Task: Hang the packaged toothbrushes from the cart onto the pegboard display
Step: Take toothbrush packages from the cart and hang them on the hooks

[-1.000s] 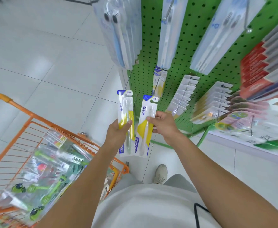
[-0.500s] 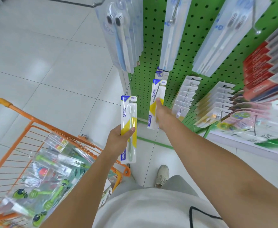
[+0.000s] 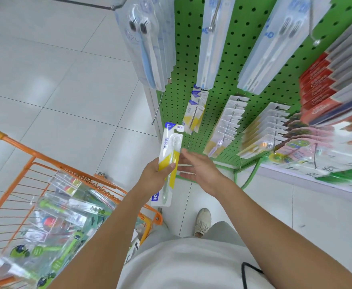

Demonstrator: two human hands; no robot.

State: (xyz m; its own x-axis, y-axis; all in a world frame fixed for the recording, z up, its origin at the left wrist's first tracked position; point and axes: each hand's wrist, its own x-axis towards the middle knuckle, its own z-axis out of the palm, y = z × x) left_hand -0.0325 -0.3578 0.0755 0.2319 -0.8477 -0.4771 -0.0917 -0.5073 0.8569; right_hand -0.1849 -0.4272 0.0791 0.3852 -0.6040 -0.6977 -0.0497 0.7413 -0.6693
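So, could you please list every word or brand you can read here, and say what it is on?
"FRO…", cut off by the wrist: yellow toothbrush pack held by the left hand.
"Colgate": red toothpaste boxes.
Blue characters on the held pack, and the shelf-edge strip: too blurred to read.

Pale glossy tiled floor (image 3: 66, 90), bright even light

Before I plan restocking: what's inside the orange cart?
The orange cart holds a loose pile of clear toothbrush packs, many with green brushes, some with red. Whatever lies beneath that top layer is covered, and the left arm hides the near corner.
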